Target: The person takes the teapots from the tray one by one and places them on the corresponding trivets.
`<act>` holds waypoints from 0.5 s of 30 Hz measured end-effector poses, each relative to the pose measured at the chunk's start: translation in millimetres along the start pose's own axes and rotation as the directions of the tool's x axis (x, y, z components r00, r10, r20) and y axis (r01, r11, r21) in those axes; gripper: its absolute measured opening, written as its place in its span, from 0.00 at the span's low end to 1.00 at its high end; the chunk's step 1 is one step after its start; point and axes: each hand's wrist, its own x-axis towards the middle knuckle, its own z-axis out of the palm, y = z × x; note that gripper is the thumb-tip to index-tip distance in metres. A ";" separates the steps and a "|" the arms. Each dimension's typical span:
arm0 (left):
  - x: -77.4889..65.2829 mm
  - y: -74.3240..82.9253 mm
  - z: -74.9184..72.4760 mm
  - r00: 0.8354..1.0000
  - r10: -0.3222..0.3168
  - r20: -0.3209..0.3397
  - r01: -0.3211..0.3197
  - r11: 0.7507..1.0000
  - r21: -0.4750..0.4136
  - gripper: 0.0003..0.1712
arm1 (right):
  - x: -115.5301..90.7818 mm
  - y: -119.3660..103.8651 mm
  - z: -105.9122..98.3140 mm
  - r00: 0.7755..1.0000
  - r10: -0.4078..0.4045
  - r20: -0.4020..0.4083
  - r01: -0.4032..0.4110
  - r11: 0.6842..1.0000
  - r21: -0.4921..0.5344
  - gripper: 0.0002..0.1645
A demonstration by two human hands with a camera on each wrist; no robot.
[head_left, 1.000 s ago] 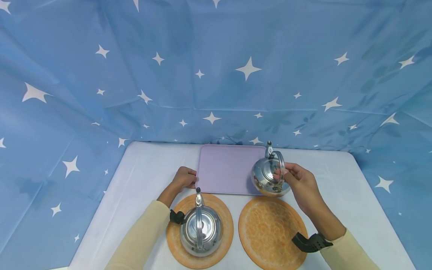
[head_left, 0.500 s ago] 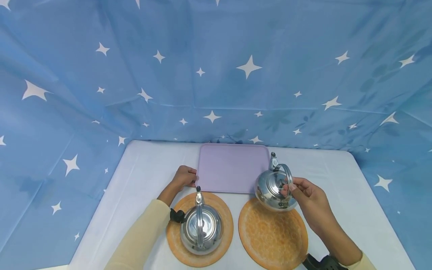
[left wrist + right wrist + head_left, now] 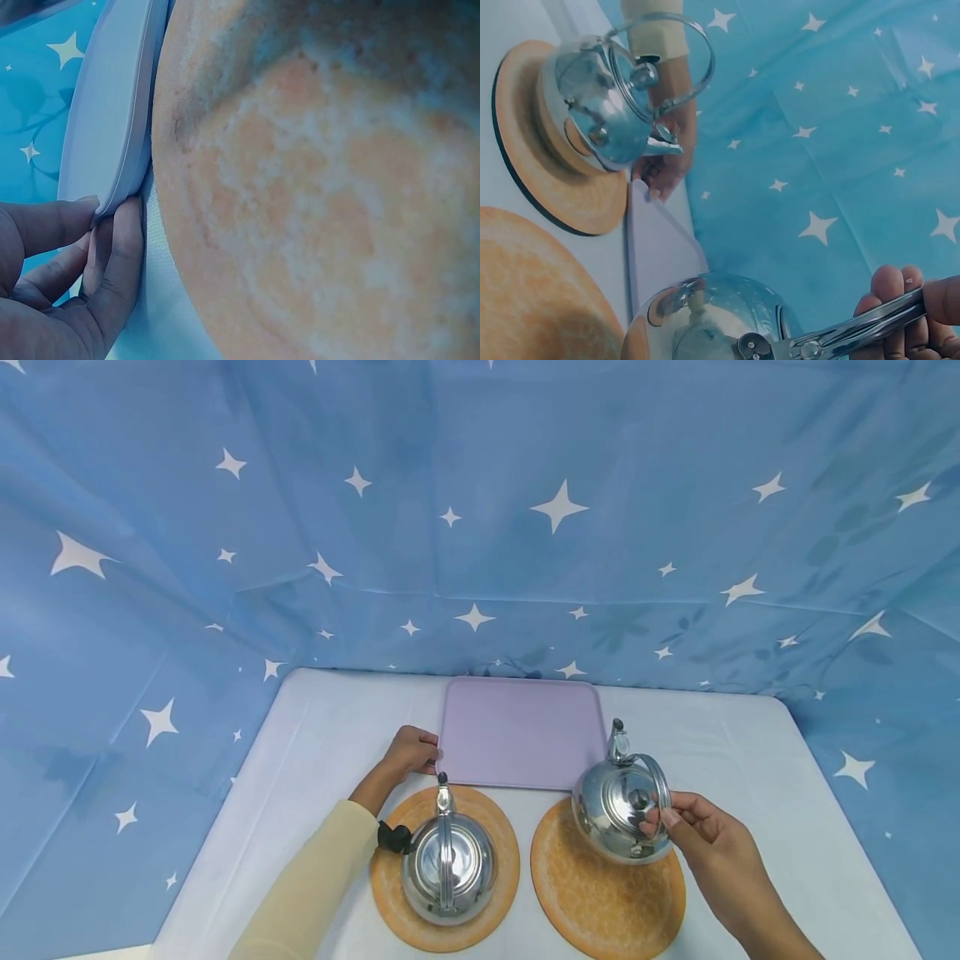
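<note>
My right hand (image 3: 716, 852) grips the handle of a shiny metal kettle (image 3: 611, 810), tilted slightly, over the far part of the right round mat (image 3: 607, 910). In the right wrist view the fingers (image 3: 889, 285) and thumb wrap the handle, with the kettle's body below the frame's middle. My left hand (image 3: 411, 750) pinches the left front corner of a lilac tray (image 3: 521, 735); the left wrist view has thumb and fingers on the tray's rim (image 3: 124, 172). A second metal kettle (image 3: 450, 881) stands upright on the left round mat (image 3: 386, 893), beside my left forearm.
The white-covered table (image 3: 330, 718) has rounded far corners. A blue star-patterned cloth (image 3: 480, 527) hangs behind it and along its sides. Both round mats look like orange-brown flatbread and lie side by side in front of the tray.
My right hand has carried its kettle from over the tray's right front corner toward me and slightly right, to over the right mat. My left hand keeps its hold on the tray.
</note>
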 end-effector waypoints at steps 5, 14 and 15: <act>0.2 0.7 -1.6 1.000 0.006 0.003 -0.006 1.000 0.002 0.16 | -9.9 7.7 2.1 0.999 0.042 0.007 -0.042 0.999 0.017 0.22; 1.7 -1.4 0.2 1.000 -0.002 0.006 0.002 1.000 -0.004 0.16 | -14.4 20.1 3.0 0.990 0.135 -0.048 -0.137 0.989 -0.057 0.22; 1.8 -1.6 0.6 1.000 -0.002 0.005 0.002 1.000 -0.001 0.15 | -14.9 21.5 3.3 0.988 0.143 -0.054 -0.146 0.987 -0.060 0.22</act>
